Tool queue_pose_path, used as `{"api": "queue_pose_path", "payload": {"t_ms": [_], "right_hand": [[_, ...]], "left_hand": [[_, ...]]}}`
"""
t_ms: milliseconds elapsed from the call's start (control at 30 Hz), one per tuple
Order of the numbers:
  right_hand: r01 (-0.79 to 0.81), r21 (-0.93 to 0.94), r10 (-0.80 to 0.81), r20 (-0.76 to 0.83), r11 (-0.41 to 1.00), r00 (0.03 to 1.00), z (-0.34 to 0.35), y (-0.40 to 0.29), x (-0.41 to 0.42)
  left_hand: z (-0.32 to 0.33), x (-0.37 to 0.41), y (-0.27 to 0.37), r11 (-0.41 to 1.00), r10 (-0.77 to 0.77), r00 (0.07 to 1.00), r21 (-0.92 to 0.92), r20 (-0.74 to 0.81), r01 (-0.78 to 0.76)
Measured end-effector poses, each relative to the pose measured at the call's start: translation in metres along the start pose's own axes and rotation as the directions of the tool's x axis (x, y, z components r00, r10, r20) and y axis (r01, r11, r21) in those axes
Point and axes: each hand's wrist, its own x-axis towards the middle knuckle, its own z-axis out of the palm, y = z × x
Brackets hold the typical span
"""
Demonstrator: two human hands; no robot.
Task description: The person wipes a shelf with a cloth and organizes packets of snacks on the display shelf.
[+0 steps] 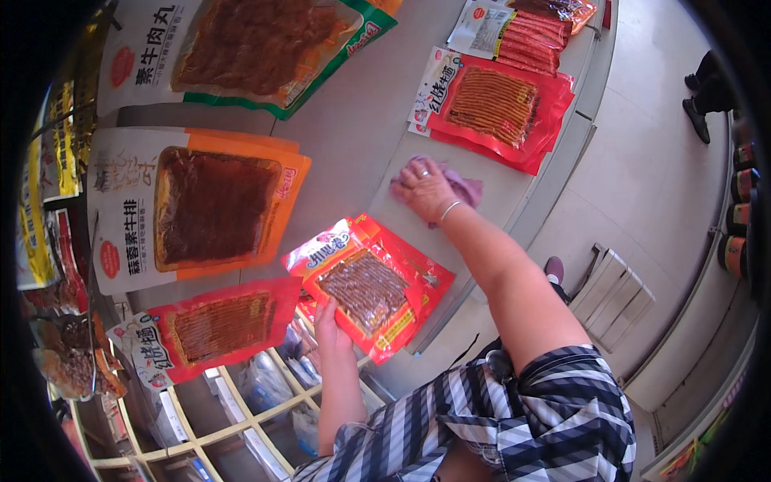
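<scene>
My right hand, with a ring and a bracelet, lies spread and pressed on a crumpled purple cloth on the grey counter. In my left hand is a red snack packet with a clear window, gripped by its lower edge; more red packets lie fanned beneath it. Beyond the cloth rests a stack of red packets with brown strips inside. Toward the left hang a red packet, an orange packet and a green-edged packet.
Packets of red sticks lie at the counter's far end. Below left stands a divided shelf with bags and boxes. A slatted white stool is on the floor right of the counter. Another person's feet show at upper right, near shelved jars.
</scene>
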Motion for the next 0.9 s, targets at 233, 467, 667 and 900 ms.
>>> {"api": "queue_pose_path", "payload": {"t_ms": [233, 467, 667, 900], "right_hand": [[-0.259, -0.038, 0.258, -0.045, 0.965, 0.965, -0.059, 0.034, -0.09], [-0.44, 0.2, 0.463, -0.087, 0.876, 0.882, -0.11, 0.045, -0.203], [-0.661, 0.443, 0.714, 0.063, 0.606, 0.697, -0.102, 0.04, -0.328], [-0.792, 0.481, 0.834, 0.197, 0.376, 0.515, -0.092, 0.027, -0.392]], "left_hand": [[0.061, 0.04, -0.026, 0.981, -0.024, 0.979, -0.186, 0.2, 0.062], [0.132, 0.113, -0.106, 0.939, -0.127, 0.968, -0.288, 0.218, 0.188], [0.159, 0.121, -0.131, 0.959, -0.239, 0.962, -0.188, -0.133, 0.213], [0.135, 0.113, -0.132, 0.967, -0.25, 0.964, -0.068, -0.092, 0.244]]}}
